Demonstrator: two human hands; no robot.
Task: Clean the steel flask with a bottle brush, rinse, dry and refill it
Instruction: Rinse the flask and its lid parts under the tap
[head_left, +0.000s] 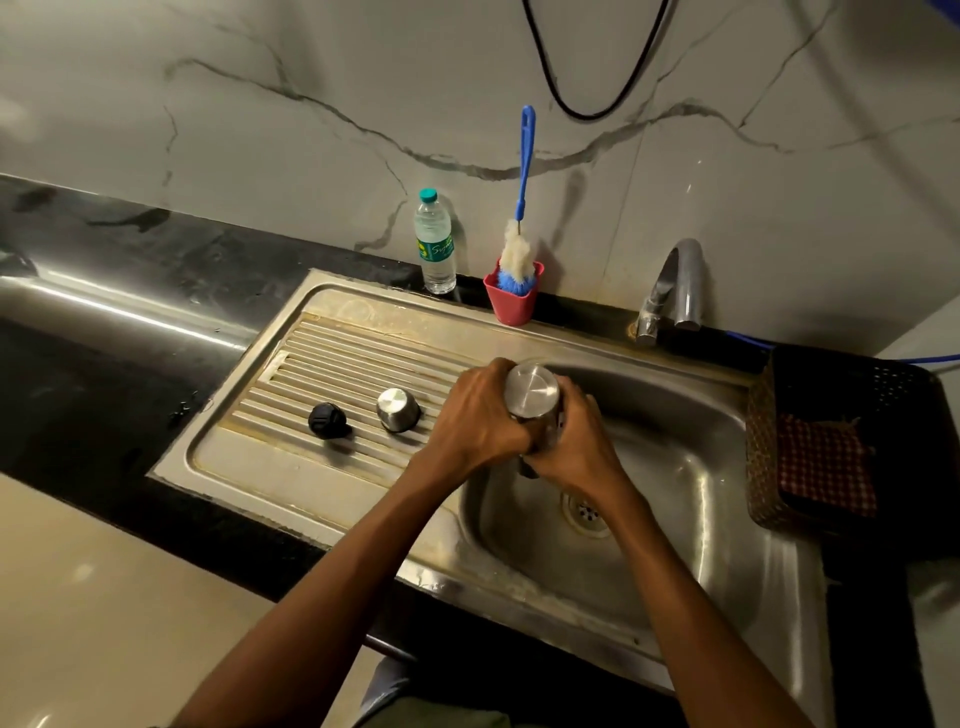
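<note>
A dark stone bench (130, 291) runs along a marbled wall, and a steel sink (696, 525) is set into it, with its ribbed drainboard (332, 374) on the left and its basin on the right. A curved tap (675, 286) stands at the far right rim of the sink. On the bench at the right edge sits a dark woven basket (779, 441) with a checked cloth (826, 467) inside it.

Over the near-left part of the basin both hands hold the steel flask (532, 397), which is turned bottom up so that its flat base faces the camera. The left hand (478, 415) wraps its fingers round the flask's left side, and the right hand (576, 441) grips the right side lower down; the flask's mouth is hidden behind the hands, seemingly pointing down toward the drain.

At the far edge, near the wall, a clear water bottle (435, 244) with a green cap stands upright. Just right of it a red cup (513, 296) holds the blue-handled bottle brush (521, 228), bristles down, its handle leaning against the wall.

On the drainboard, left of the hands, a small steel cup (397, 410) lies upside down, and a black stopper (327, 420) lies left of that.
</note>
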